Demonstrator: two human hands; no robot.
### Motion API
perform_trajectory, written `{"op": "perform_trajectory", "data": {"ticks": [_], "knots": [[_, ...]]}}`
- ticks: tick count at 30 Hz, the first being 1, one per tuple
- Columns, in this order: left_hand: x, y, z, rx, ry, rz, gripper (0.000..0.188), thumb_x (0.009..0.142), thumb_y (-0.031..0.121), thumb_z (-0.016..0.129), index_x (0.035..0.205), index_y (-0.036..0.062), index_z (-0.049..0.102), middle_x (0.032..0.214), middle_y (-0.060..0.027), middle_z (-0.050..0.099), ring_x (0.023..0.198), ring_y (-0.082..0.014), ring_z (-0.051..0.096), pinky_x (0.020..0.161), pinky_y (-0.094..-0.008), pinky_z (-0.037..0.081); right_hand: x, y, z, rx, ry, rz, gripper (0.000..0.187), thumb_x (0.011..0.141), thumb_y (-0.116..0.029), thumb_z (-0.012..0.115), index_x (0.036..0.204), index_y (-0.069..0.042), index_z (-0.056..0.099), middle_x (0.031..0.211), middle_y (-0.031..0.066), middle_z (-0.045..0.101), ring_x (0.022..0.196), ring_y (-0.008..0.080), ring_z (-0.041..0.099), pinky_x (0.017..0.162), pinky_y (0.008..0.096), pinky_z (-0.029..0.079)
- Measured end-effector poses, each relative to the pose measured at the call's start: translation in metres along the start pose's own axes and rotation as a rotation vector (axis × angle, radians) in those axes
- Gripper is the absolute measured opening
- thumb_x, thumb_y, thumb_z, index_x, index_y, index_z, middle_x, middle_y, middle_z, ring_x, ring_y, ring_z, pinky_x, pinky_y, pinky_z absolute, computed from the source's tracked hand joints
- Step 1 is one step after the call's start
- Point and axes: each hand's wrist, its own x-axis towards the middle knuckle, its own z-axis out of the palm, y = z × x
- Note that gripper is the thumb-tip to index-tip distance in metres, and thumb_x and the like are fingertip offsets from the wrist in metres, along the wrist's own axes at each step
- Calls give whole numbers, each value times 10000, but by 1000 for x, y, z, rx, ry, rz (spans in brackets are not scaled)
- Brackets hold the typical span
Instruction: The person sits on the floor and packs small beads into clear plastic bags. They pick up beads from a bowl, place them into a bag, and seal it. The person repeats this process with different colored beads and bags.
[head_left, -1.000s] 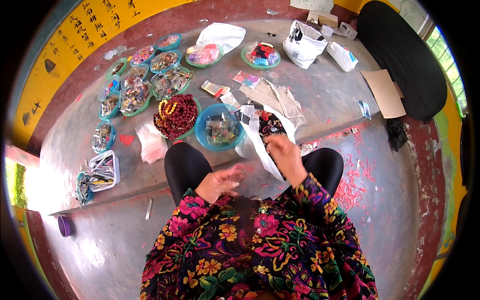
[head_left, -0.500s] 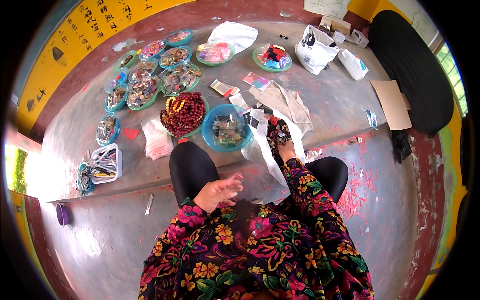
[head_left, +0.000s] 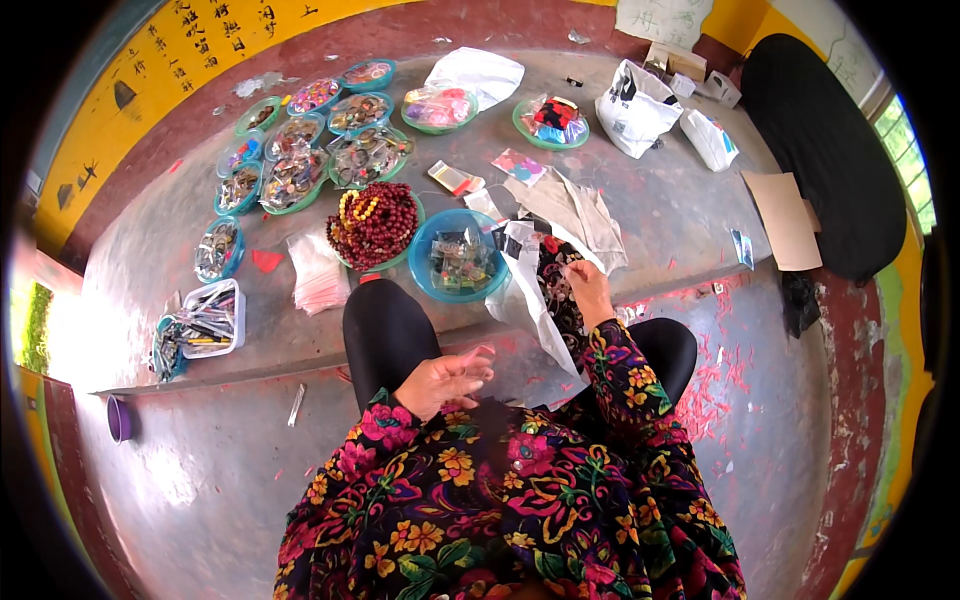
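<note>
Right hand [head_left: 588,288] reaches into white bag [head_left: 530,290] at 1 o'clock of lap, fingers pinched on something too small to tell. Left hand [head_left: 445,382] on lap, fingers curled around thin pink packet [head_left: 478,353]. Blue bowl [head_left: 458,256] just beside bag at 9 o'clock.

The right hand [head_left: 588,288] has reached forward into the white bag [head_left: 530,290].

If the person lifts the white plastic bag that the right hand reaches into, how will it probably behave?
The white plastic bag looks thin and crumpled, so it would likely flop and sag rather than hold shape. Dark small items show inside where the right hand reaches, so they may shift or spill from the open mouth. It probably feels light.
</note>
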Motion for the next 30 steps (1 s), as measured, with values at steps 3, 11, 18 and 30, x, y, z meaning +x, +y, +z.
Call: {"op": "perform_trajectory", "data": {"ticks": [3,11,18,30], "knots": [[-1,1,2,16,-1,6,383,874,116,565,1248,95,482,1103,-2,557,986,-83,539,738,-243,500,-11,-26,-11,388,-57,66,108,857,-83,572,921,0,599,809,19,629,707,65,521,657,202,414],[-1,1,8,9,11,-17,383,877,124,567,1248,93,482,1089,-5,568,989,-86,540,744,-246,495,-29,-73,-51,708,-33,71,126,894,-95,504,1001,-62,560,953,41,656,847,84,568,669,214,402],[1,1,7,1,-5,-15,360,874,126,570,1226,93,501,1089,-11,572,1000,-87,538,742,-240,494,-18,-70,-65,403,-168,71,118,898,-104,495,992,-62,552,944,36,652,859,98,578,675,225,413],[6,-10,-1,11,-13,-17,363,882,140,560,1234,86,490,1086,-17,558,1028,-102,523,746,-248,494,-9,-78,-76,231,-170,9,149,880,-141,526,985,-40,558,885,13,636,828,82,556,676,243,411]]}}
